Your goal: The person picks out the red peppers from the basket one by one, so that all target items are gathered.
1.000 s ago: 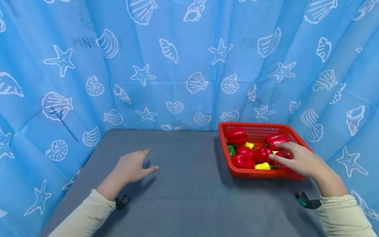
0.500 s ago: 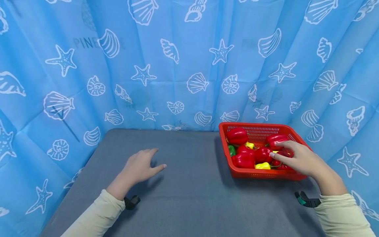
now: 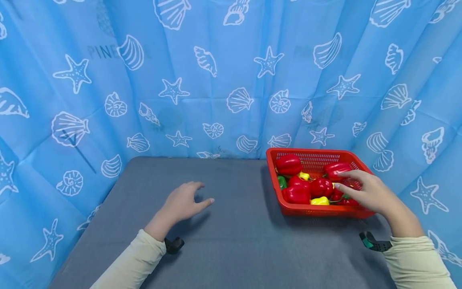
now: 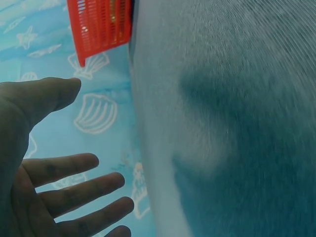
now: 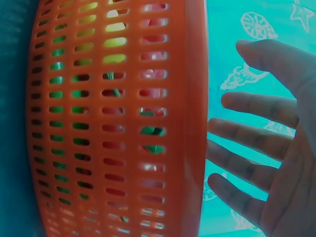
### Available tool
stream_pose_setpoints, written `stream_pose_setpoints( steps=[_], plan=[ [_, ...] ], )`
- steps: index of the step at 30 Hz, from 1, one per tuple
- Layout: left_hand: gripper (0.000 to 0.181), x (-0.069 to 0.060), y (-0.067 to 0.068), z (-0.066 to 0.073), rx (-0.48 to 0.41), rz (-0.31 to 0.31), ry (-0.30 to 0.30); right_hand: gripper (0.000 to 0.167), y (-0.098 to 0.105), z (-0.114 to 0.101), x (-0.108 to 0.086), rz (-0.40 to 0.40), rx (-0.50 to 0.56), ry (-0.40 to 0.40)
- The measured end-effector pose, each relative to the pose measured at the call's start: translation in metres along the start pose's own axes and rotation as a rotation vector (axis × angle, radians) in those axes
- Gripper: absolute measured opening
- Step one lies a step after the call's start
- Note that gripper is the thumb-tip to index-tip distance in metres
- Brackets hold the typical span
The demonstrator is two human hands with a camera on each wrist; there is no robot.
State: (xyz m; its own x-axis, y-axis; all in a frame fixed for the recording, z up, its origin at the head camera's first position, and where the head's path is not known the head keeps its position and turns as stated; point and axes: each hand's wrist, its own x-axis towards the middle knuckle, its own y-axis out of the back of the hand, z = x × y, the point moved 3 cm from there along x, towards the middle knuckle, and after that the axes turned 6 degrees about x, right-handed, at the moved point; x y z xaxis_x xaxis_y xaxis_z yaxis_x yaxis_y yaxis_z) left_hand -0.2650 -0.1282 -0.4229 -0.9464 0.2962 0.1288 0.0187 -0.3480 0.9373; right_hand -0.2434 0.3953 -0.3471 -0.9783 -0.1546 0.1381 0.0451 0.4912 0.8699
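Observation:
A red plastic basket (image 3: 321, 210) stands at the right of the table, holding several red bell peppers (image 3: 296, 194), yellow ones (image 3: 319, 201) and a green one (image 3: 282, 182). My right hand (image 3: 373, 192) hovers over the basket's right front part with fingers spread and nothing in them. In the right wrist view that hand (image 5: 266, 133) shows beyond the slotted basket wall (image 5: 113, 123), its fingers apart. Over the middle left of the table my left hand (image 3: 184, 202) hangs with thumb and fingers apart, holding nothing. The left wrist view shows its loose, spread fingers (image 4: 79, 192).
Grey cloth covers the table (image 3: 234, 249). Behind it and at both sides hangs a blue curtain (image 3: 223, 72) with white shells and starfish. Dark bands (image 3: 375, 243) circle both wrists.
My left hand has moved to the right across the table, still empty. The right hand has shifted only slightly above the basket. The peppers and basket stay in place.

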Motion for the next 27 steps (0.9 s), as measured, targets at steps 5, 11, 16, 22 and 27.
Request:
stream_pose_setpoints(
  steps=[5,11,16,22,27],
  plan=[
    [0.068,0.004,-0.006,0.007,-0.056,0.0,0.008,0.064,0.002,0.008,0.0,0.055,-0.007,0.004],
    [0.068,0.011,-0.007,0.02,-0.124,0.01,0.023,0.056,0.007,0.021,-0.003,0.131,0.015,-0.005],
    [0.065,0.017,-0.009,0.032,-0.179,0.019,0.029,0.055,0.012,0.034,-0.004,0.174,0.009,-0.026],
    [0.066,0.023,-0.013,0.048,-0.271,0.001,0.012,0.055,0.018,0.052,-0.006,0.218,0.008,-0.085],
    [0.062,0.029,-0.017,0.063,-0.364,-0.003,-0.012,0.058,0.02,0.065,-0.01,0.236,0.021,-0.154]
  ],
)
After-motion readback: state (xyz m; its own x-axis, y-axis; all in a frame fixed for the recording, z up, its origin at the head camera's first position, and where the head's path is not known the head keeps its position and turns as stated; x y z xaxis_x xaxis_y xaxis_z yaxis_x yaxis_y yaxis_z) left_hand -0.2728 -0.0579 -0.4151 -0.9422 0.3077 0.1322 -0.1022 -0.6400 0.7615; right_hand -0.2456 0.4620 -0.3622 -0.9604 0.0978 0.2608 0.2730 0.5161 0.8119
